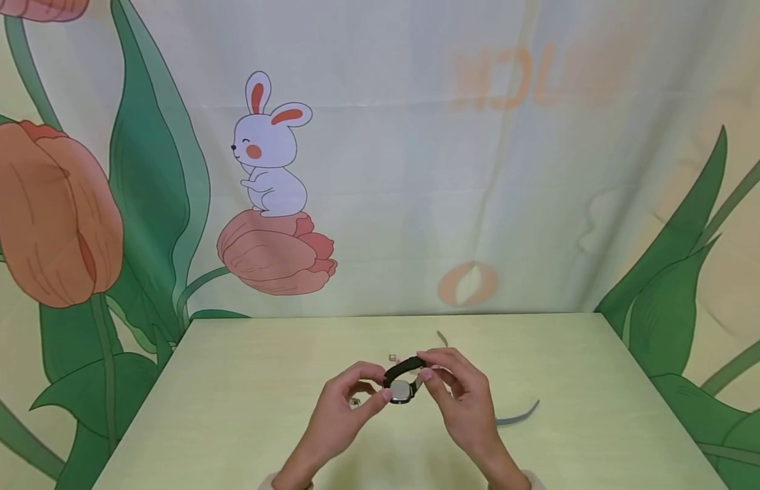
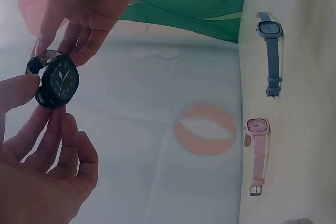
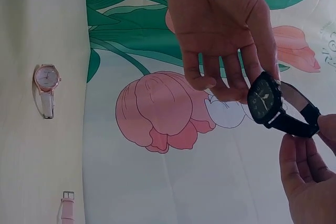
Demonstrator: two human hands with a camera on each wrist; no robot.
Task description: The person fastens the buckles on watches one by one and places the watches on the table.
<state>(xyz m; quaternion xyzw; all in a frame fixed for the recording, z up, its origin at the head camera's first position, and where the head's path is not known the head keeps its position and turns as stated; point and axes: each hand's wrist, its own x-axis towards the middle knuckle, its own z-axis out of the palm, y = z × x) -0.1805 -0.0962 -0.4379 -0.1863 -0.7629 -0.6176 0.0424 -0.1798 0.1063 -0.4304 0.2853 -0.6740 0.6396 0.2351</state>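
Note:
Both hands hold a black wristwatch (image 1: 401, 390) above the table, its case back toward the head camera. My left hand (image 1: 345, 408) grips the case, its thumb lying at the back's edge. My right hand (image 1: 462, 401) pinches the black strap between thumb and fingers. In the left wrist view the dark dial of the watch (image 2: 64, 80) shows pale hands and numerals. The strap curves round from the case in the right wrist view; whether it is buckled I cannot tell.
On the light table (image 1: 245, 381) lie a blue watch (image 2: 272, 59), a pink watch (image 2: 258, 156) and a white-strapped watch (image 3: 47, 80) with a rose-gold case. The held watch and hands partly hide them in the head view. Behind the table hangs a printed curtain (image 1: 380, 170).

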